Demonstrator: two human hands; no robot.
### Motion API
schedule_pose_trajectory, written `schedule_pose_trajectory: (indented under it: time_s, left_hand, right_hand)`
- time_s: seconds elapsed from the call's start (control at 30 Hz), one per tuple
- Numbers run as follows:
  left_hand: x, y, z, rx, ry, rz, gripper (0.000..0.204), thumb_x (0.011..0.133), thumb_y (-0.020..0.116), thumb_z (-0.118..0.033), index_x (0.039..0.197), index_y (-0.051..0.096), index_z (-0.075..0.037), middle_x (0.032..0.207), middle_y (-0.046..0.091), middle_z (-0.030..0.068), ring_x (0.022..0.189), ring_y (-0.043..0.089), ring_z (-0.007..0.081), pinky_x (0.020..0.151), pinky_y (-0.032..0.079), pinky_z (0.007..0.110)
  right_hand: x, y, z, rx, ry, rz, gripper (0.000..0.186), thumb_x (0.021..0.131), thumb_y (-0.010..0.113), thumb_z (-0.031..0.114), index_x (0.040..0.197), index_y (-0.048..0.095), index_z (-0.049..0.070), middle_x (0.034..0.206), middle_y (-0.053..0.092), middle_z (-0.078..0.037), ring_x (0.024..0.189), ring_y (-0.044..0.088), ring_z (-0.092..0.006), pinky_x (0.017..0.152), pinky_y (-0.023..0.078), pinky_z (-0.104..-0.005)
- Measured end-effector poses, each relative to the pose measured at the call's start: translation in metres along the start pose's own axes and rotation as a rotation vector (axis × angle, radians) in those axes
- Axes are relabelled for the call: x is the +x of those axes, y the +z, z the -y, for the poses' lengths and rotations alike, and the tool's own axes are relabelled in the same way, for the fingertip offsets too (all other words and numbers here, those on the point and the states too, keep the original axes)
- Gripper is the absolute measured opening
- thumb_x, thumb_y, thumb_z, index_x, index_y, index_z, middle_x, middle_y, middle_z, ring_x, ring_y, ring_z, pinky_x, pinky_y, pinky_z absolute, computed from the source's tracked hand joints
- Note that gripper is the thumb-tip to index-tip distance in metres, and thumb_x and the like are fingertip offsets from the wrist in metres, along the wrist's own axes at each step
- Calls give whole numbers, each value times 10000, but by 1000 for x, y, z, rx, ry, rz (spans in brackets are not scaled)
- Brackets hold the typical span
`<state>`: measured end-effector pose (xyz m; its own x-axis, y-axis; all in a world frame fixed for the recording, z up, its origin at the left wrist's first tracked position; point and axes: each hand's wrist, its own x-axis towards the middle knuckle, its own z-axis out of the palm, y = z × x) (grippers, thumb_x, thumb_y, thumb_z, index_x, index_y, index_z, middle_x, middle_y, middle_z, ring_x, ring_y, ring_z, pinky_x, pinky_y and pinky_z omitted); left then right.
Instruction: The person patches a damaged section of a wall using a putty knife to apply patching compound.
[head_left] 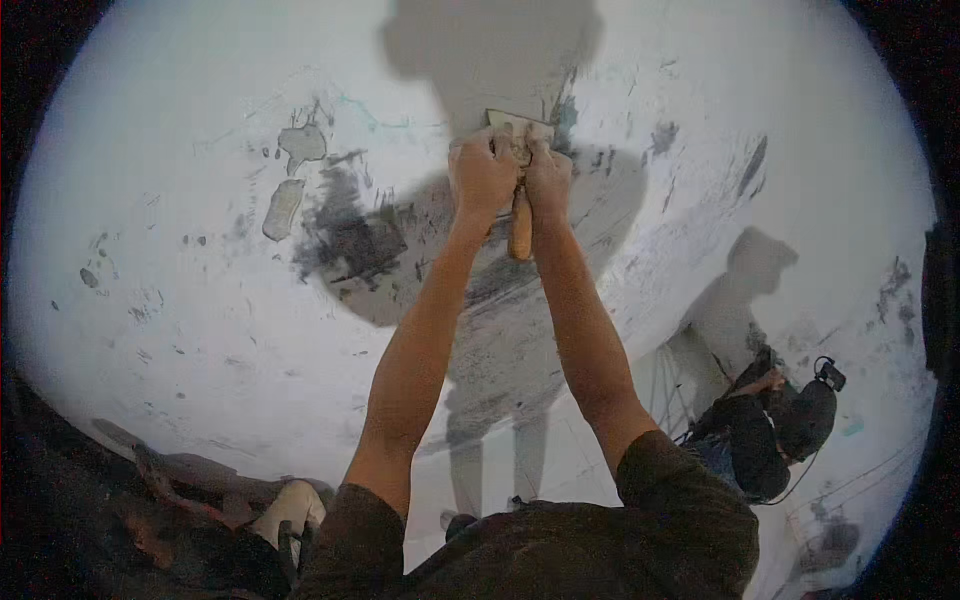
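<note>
Both my arms reach straight up to a pale, smudged wall (230,340). Between my hands is a scraper with a wide metal blade (508,119) and a wooden handle (520,230). Its blade edge points up, close to or against the wall; contact is hard to make out. My left hand (482,177) is closed on the blade's left side. On the other side my right hand (547,182) grips it too, fingers bent over the metal. The handle hangs down between my wrists, with no fingers wrapped round it.
Grey bare patches (285,208) and dark smears (350,230) mark the wall left of my hands. At lower right a person in dark clothes (760,440) wears a head-mounted device with a cable. Dark shapes and a beige form (290,515) lie at lower left. Shadows fall across the wall.
</note>
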<state>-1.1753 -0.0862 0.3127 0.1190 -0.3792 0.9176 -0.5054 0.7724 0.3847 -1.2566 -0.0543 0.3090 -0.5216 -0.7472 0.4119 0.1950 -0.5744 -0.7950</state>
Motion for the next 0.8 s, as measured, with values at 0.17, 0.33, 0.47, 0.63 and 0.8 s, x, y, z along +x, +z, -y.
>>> schedule_pose_trajectory:
  time_s: [0.17, 0.33, 0.47, 0.63, 0.8]
  left_hand:
    - [17, -9, -41, -101, -288, 245, 403, 936, 516, -322, 825, 654, 39, 667, 630, 155, 641, 614, 254, 634, 458, 392]
    - [10, -22, -49, -24, -265, 243, 349, 902, 516, -272, 779, 671, 16, 703, 638, 218, 698, 635, 383, 698, 479, 465]
    - [22, -11, -38, 9, -226, 202, 334, 895, 524, -267, 844, 674, 27, 713, 625, 258, 725, 635, 396, 720, 473, 486]
    - [11, -18, -53, -44, -196, 198, 301, 884, 531, -264, 891, 672, 2, 767, 641, 227, 723, 630, 397, 633, 467, 456]
    - [22, -2, -39, 66, -73, 168, 365, 901, 523, -307, 858, 662, 28, 765, 646, 225, 737, 628, 411, 667, 487, 460]
  right_hand:
    - [28, -9, -9, -13, -73, 6, 428, 917, 558, 227, 564, 415, 30, 538, 433, -7, 481, 367, -105, 432, 298, -329]
    - [7, -14, 4, -31, 101, 66, 341, 900, 599, 314, 761, 608, 3, 723, 585, -40, 620, 520, -126, 583, 423, -287]
    - [7, 2, 25, 119, 56, -3, 433, 932, 551, 260, 576, 502, 20, 564, 491, -16, 489, 425, -118, 457, 347, -321]
    - [6, -11, 14, -95, 17, -34, 417, 931, 563, 282, 616, 529, 12, 604, 529, -26, 506, 442, -116, 468, 364, -323]
    - [23, -10, 8, 149, 26, 57, 398, 927, 571, 306, 653, 564, 17, 634, 561, -36, 540, 491, -118, 491, 392, -317]
